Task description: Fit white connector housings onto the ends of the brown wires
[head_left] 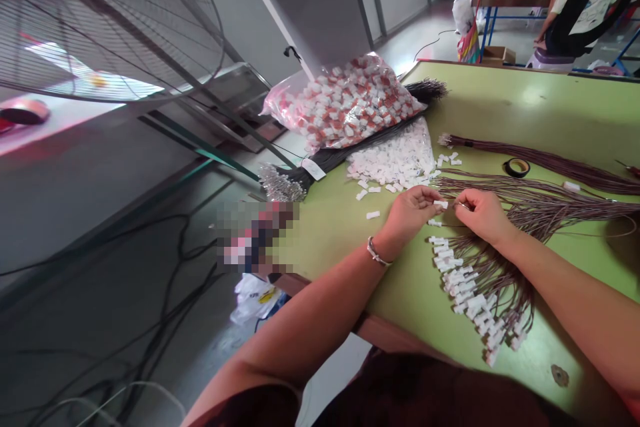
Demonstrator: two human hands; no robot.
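Observation:
Between the thumb and fingers of my left hand [413,210] is a small white plastic connector housing [441,204]. Just to its right, my right hand [480,212] pinches the end of a thin brown wire, its tip close to the housing. Below my hands, a fan of brown wires with white connectors [465,290] on their ends lies on the green table. Loose brown wires [540,207] run off to the right behind my right hand. A pile of loose white housings [395,157] lies beyond my left hand, and a single housing [373,215] rests left of it.
A clear bag of white and orange parts [355,103] sits on a bundle of black wires [325,160] at the table's far left. A tape roll [517,167] lies near a tied brown wire bundle [550,163]. A large fan [110,20] stands at left; a person [583,10] is in the background.

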